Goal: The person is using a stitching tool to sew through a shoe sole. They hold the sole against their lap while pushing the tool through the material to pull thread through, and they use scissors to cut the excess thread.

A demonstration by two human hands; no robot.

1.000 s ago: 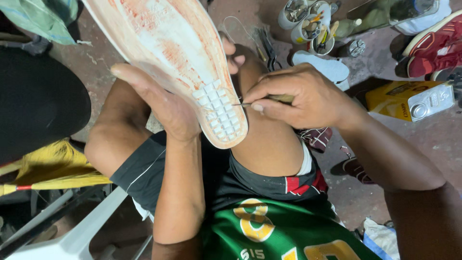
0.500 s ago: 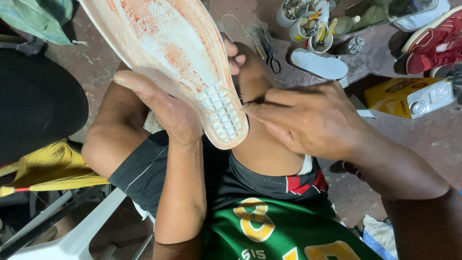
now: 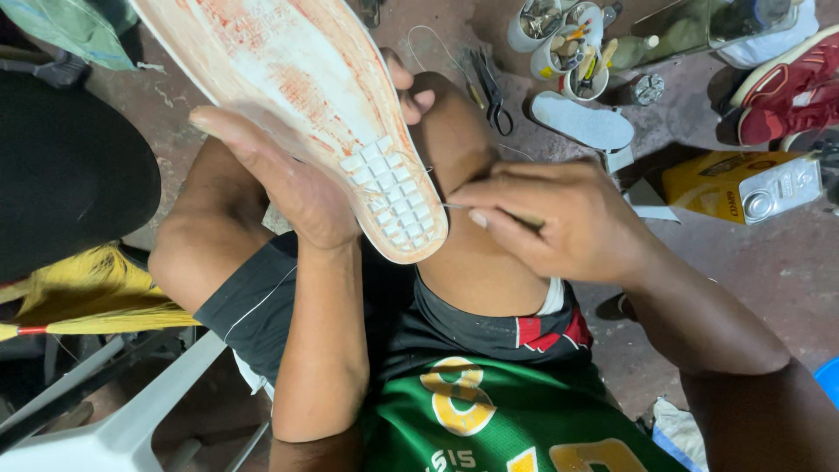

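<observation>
My left hand (image 3: pixel 293 179) grips a shoe (image 3: pixel 301 96) held sole up, its white sole stained orange-red, with a gridded heel patch pointing at me. My right hand (image 3: pixel 559 218) pinches a thin metal awl or needle (image 3: pixel 456 207) whose tip touches the edge of the heel. A fine thread runs along that edge. The shoe rests above my knees.
On the floor beyond my knees lie scissors (image 3: pixel 491 87), a white insole (image 3: pixel 584 122), several small tubs of tools (image 3: pixel 559 39), a yellow can (image 3: pixel 738 183) and red shoes (image 3: pixel 786 87). A black round seat (image 3: pixel 61 166) is at the left, a white plastic chair (image 3: pixel 114 419) below it.
My right hand has slid a little right and down along the heel edge, drawing the needle out to the side. The shoe stays held in my left hand.
</observation>
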